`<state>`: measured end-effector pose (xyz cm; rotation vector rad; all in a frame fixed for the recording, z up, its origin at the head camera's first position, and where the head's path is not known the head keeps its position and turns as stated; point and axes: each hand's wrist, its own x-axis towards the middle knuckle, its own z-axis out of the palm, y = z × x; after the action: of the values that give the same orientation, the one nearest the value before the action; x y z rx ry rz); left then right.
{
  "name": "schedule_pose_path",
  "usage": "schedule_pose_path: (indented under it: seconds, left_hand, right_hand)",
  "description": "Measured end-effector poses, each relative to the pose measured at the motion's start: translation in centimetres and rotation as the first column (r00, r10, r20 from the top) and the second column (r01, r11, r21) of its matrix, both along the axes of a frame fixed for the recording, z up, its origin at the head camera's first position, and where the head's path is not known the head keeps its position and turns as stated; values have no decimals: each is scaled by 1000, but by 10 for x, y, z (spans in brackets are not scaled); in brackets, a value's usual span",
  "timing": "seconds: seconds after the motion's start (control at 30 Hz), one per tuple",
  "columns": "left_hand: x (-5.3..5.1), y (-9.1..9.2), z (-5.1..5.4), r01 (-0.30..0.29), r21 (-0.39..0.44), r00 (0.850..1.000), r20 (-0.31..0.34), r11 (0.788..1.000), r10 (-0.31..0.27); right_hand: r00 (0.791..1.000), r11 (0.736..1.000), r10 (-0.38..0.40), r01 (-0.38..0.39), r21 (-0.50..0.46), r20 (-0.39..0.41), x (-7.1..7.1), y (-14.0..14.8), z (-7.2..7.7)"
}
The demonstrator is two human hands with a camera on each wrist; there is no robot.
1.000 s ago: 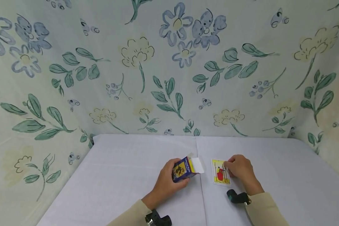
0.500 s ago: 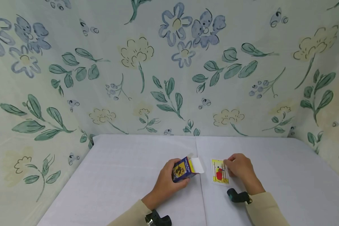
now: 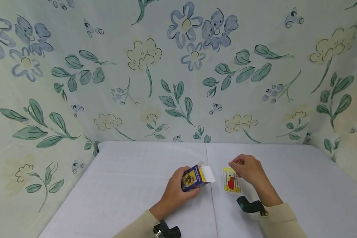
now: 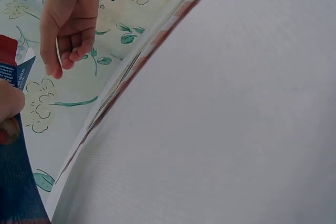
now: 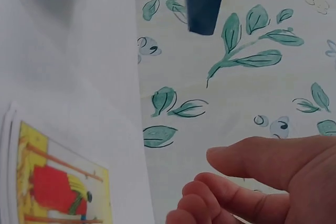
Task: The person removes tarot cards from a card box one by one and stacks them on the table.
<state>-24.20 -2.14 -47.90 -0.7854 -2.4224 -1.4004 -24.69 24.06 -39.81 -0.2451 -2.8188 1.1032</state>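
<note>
My left hand (image 3: 178, 190) grips a small blue and yellow card box (image 3: 192, 179) above the table. Its white end flap stands out toward the right. In the left wrist view the box (image 4: 21, 166) shows as a dark blue side at the edge. A neat stack of cards (image 3: 232, 182) lies on the table to the right, its top card showing a red figure among upright staves on yellow. Just over the stack's top right corner hovers my right hand (image 3: 250, 169), fingers loosely bent. The right wrist view shows nothing between thumb and fingers, with the cards (image 5: 60, 184) apart from it.
White cloth (image 3: 137, 172) covers the table, with a fold line running down its middle. Floral curtain (image 3: 178, 72) hangs behind and at both sides. Each wrist carries a small black camera, the right one (image 3: 250, 205) close to the cards' near edge.
My right hand has let go of the cards' right edge and moved up and slightly left over their top corner. The stack has shifted slightly left. My left hand and the box have stayed put.
</note>
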Motion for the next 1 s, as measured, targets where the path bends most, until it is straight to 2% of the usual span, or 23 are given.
schedule_pose_path:
  seconds: [0.23, 0.43, 0.7, 1.0]
  left_hand:
    - [2, 0, -1, -7, -11, 1000, 16, 1000, 7]
    - [0, 0, -2, 3, 5, 1000, -10, 1000, -3]
    - [0, 0, -3, -4, -19, 1000, 0, 1000, 4]
    - [-1, 0, -2, -11, -11, 1000, -4, 1000, 11]
  right_hand:
    - [997, 997, 70, -71, -30, -32, 10, -10, 12]
    - [993, 994, 100, -103, -38, -62, 16, -20, 22]
    - [989, 987, 135, -139, -80, -58, 21, -34, 22]
    - [983, 984, 153, -161, -76, -104, 25, -55, 23]
